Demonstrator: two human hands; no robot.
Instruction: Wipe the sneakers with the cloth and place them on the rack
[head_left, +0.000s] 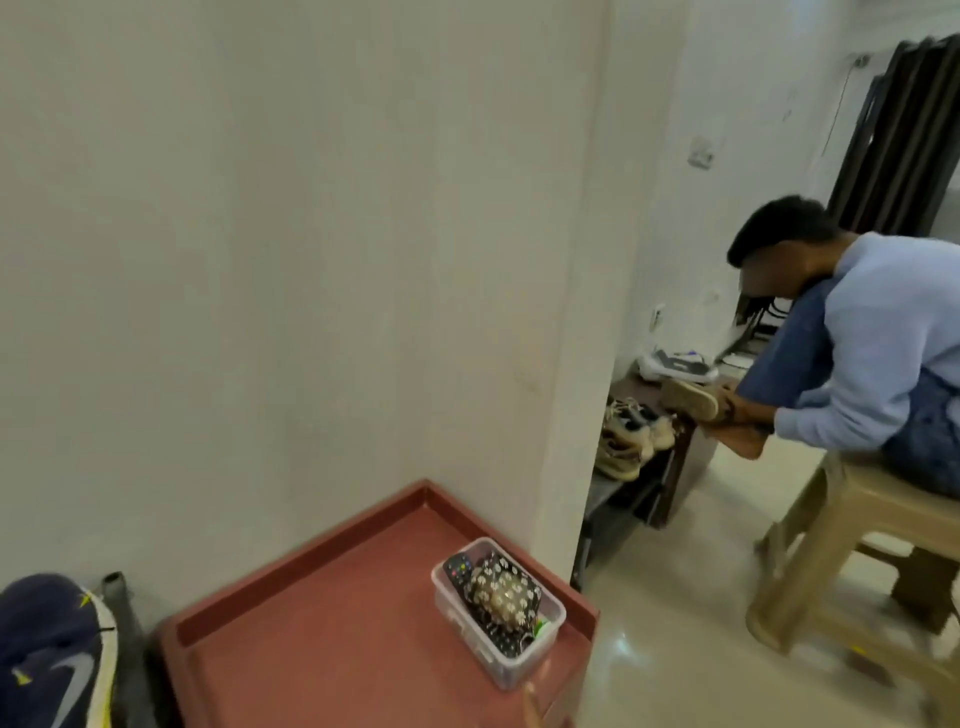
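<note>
Pale walls cornered a red-brown table (322, 613). The navy sneaker (49, 660) showed at seven o'clock, the left hand out of view. The right hand (532, 701) showed only blurred fingertips at six o'clock; its grip could not be told. The rack (670, 467) at three o'clock held beige sneakers (623, 441).

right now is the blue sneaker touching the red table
Apart. The head view shows a dark gap, with a grey pipe in it, between the blue sneaker and the red table all the way down the frame.
</note>
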